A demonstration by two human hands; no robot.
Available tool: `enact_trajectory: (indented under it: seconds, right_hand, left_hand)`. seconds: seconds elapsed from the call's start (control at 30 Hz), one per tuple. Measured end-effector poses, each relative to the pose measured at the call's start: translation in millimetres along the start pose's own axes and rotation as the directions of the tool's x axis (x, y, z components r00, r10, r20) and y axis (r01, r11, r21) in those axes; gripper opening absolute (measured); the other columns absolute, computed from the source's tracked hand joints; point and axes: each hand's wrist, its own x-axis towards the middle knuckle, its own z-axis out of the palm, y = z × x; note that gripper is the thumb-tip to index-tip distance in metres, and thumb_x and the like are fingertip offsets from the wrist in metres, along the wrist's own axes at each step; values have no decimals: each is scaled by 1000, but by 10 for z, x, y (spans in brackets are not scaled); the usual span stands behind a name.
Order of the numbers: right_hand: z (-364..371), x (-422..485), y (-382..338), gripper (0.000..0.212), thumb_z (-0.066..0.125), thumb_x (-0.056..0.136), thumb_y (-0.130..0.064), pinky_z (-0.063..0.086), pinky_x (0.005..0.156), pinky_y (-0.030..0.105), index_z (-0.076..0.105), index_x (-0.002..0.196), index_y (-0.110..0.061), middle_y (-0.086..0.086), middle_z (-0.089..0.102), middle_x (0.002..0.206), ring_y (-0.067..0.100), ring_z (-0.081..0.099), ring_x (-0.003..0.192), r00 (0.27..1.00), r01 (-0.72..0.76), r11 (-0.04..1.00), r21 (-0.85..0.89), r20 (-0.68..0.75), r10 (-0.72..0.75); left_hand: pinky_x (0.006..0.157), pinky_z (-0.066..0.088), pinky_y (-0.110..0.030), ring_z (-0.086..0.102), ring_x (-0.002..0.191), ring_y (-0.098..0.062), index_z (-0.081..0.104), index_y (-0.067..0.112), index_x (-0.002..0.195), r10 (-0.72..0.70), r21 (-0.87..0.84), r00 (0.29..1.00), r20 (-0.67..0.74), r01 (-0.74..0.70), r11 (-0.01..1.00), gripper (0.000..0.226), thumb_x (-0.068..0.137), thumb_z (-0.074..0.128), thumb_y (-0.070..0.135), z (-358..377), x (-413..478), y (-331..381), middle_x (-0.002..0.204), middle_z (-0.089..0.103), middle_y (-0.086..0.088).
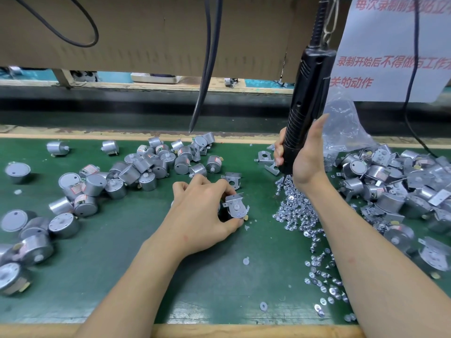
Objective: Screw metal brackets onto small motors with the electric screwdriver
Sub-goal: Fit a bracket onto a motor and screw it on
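My left hand (203, 211) grips a small round motor with a metal bracket (236, 206) laid on its face, resting on the green mat at the centre. My right hand (302, 157) is wrapped around the black electric screwdriver (308, 93), which hangs from a cable and points down into the pile of silver screws (292, 211). The screwdriver's tip is hidden behind my hand. A loose bracket (233, 179) lies just behind the held motor.
Bare motors (136, 172) are scattered over the left half of the green mat (219, 276). Bracketed motors and loose brackets are heaped at the right (390, 186), beside a clear plastic bag (344, 128). Two dark cables (207, 69) hang at centre. A paper notice (390, 57) hangs top right.
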Motion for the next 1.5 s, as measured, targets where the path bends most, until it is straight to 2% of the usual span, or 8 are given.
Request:
enact_trajectory:
  seconds: [0.53,0.77,1.0,1.23,1.5]
  right_hand:
    - [37,-9,3,85,42,59,-102,42,49,28,57,66,-19,5,51,57,21,44,45,1000,-10,1000,14,18,10]
    - [39,-8,-14,85,43,57,-103,42,48,27,59,65,-20,4,51,58,20,44,45,1000,-21,999,27,20,21]
    - [42,-19,-19,84,41,59,-103,43,48,28,59,65,-21,4,52,58,20,46,45,999,-23,1000,8,24,23]
    - [70,-20,-110,90,44,54,-103,42,48,27,55,70,-15,3,51,59,19,46,46,999,-4,999,34,35,2]
    - [151,-44,-245,88,41,57,-102,41,49,26,55,70,-16,4,50,56,21,45,44,997,26,999,34,78,-28]
  left_hand:
    - [89,23,-35,37,99,-8,51,39,100,3,11,1000,-11,-3,1000,39,74,61,65,5,-5,3,87,50,25]
    - [89,20,-33,36,102,-6,49,41,101,-4,14,1000,8,4,1000,41,73,65,65,14,-2,-6,95,51,23]
    - [86,18,-32,36,101,-6,48,41,101,-3,24,1000,22,3,1000,41,72,60,68,11,2,-7,95,54,22]
    - [89,20,-33,37,103,-7,43,44,98,-9,12,1000,26,9,1000,39,74,64,65,1,-4,4,97,53,22]
    - [92,22,-36,38,103,-8,50,39,103,-20,6,1000,18,20,1000,41,75,67,63,4,-8,10,98,54,19]
